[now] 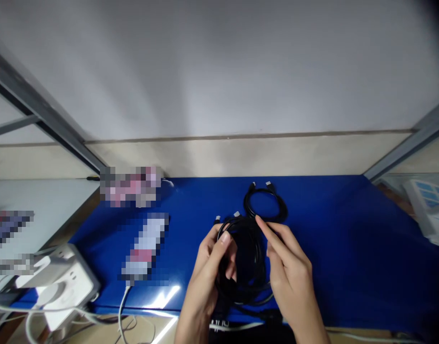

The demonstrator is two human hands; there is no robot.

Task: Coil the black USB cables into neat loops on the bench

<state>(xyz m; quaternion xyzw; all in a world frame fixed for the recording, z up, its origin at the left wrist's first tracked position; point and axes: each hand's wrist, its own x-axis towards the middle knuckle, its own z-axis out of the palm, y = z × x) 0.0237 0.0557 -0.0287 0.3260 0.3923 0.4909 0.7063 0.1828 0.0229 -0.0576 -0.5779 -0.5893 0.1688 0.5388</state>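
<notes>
Looped black cable bundle (258, 248): between left hand (211, 260) and right hand (290, 260)
Round black cable coil (283, 210): behind bundle, on glossy blue tabletop (351, 234)
White plastic power strip (80, 274): at tabletop's front left corner

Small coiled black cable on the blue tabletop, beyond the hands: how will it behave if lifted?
The small coiled black cable is likely floppy but springy, being thin and bent into loops. Its two silver-tipped plugs stick out of the coil, so may swing. Pushed, it might slide, since the glossy blue tabletop shows reflections.
</notes>
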